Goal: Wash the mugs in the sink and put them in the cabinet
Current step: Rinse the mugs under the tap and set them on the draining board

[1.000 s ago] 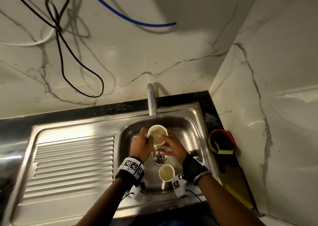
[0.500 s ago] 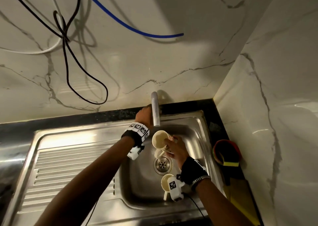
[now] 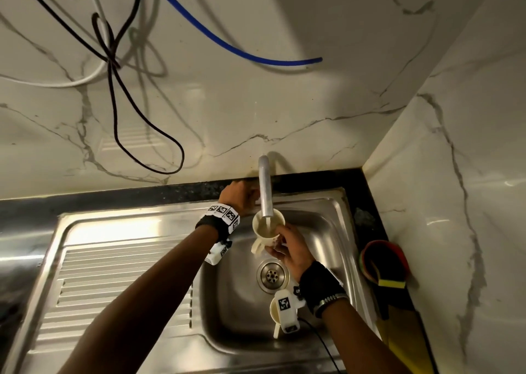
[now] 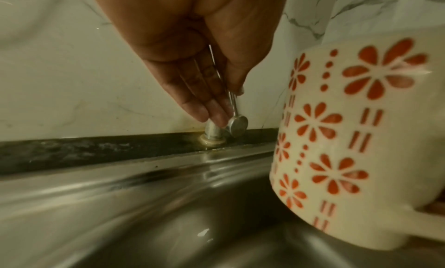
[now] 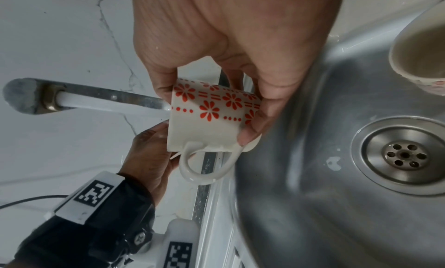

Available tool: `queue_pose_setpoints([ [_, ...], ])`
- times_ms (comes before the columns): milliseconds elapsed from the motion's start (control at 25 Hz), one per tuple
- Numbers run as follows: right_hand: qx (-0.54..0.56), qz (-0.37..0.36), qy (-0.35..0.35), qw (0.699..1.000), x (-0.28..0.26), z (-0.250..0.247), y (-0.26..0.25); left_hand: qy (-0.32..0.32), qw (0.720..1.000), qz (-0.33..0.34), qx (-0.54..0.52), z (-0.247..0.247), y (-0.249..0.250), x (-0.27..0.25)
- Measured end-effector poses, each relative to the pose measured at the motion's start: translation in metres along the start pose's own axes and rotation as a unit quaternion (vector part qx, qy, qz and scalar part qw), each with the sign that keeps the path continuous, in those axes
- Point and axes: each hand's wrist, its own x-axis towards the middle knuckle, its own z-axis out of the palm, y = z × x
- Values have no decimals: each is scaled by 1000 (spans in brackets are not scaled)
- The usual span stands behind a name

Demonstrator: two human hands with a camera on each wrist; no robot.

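Observation:
A cream mug with red flowers hangs upright over the steel sink, under the tap spout. My right hand grips it round the body, handle toward the left. Water runs from the spout into this mug. My left hand is at the back of the sink. There its fingers and thumb pinch the tap lever, with the mug close on the right. A second mug stands in the basin near the front, partly hidden by my right wrist camera.
The drain lies below the held mug. A ribbed drainboard fills the left side. A red holder with a yellow sponge sits on the dark counter at the right. Black, white and blue cables hang on the marble wall.
A second ago both hands held the mug low over the drain. My left hand has gone to the tap lever, the mug has risen under the spout, and water now runs.

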Motion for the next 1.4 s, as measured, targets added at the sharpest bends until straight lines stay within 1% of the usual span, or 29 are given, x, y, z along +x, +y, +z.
queue_pose_setpoints([
  [80, 5, -6, -5, 1000, -3, 1, -3, -7, 998, 1, -57, 10, -8, -3],
  [120, -1, -9, -5, 1000, -2, 1, -3, -12, 994, -2, -111, 16, -12, -8],
  [160, -7, -8, 3, 1000, -2, 2, -3, -17, 981, -12, -192, 22, -15, -16],
  [200, -6, -5, 16, 1000, -1, 2, -3, -23, 953, -36, -298, 28, -14, -28],
  [240, 8, 5, 29, 1000, 0, 1, -4, -32, 909, -61, -411, 36, -12, -41],
  [280, 35, 23, 38, 998, 1, -1, -4, -36, 871, -87, -482, 42, -6, -56],
  [320, 74, 46, 38, 995, 0, -2, -4, -37, 855, -92, -509, 49, 1, -70],
  [400, 156, 88, 16, 984, -3, -4, -3, -45, 850, -73, -519, 59, 11, -89],
  [440, 185, 102, -6, 977, -6, -5, -2, -51, 848, -63, -524, 63, 16, -94],
  [480, 204, 114, -31, 972, -8, -5, 0, -58, 851, -57, -519, 68, 18, -94],
  [520, 216, 125, -58, 967, -10, -5, 2, -61, 865, -56, -495, 68, 21, -93],
  [560, 217, 135, -85, 963, -12, -4, 2, -53, 887, -54, -455, 65, 24, -91],
  [600, 209, 145, -107, 961, -11, -4, 4, -49, 914, -52, -400, 65, 23, -88],
  [680, 180, 158, -140, 961, -13, -1, 0, -50, 955, -48, -289, 59, 22, -84],
  [720, 174, 161, -147, 960, -12, 1, -2, -55, 966, -45, -247, 56, 22, -82],
  [760, 172, 165, -148, 960, -12, 1, -3, -59, 969, -52, -233, 54, 22, -80],
  [840, 154, 170, -139, 963, -13, 4, -6, -57, 970, -74, -223, 50, 22, -78],
  [880, 125, 161, -133, 970, -13, 5, -7, -51, 973, -79, -211, 51, 23, -77],
  [960, 17, 106, -128, 986, -16, 10, -6, -24, 976, -99, -191, 58, 22, -79],
  [1040, -113, 59, -87, 988, -25, 18, -5, 13, 969, -119, -216, 65, 23, -82],
  [1080, -187, 22, -66, 980, -30, 21, -6, 26, 964, -121, -237, 67, 25, -84],
  [1120, -266, -30, -34, 963, -33, 23, -6, 33, 960, -123, -249, 67, 29, -86],
  [1200, -396, -133, 72, 906, -33, 20, -8, 66, 964, -115, -230, 68, 33, -89],
  [1240, -422, -162, 118, 884, -29, 17, -10, 83, 968, -106, -210, 68, 33, -87],
  [1280, -434, -171, 137, 874, -26, 11, -12, 86, 969, -111, -202, 65, 34, -87],
  [1320, -437, -168, 136, 873, -21, 6, -13, 75, 965, -123, -219, 61, 36, -87],
  [1360, -434, -155, 121, 879, -18, 2, -14, 44, 951, -146, -270, 58, 35, -86],
  [1400, -417, -142, 99, 892, -16, -2, -16, 7, 912, -180, -370, 58, 30, -82],
])
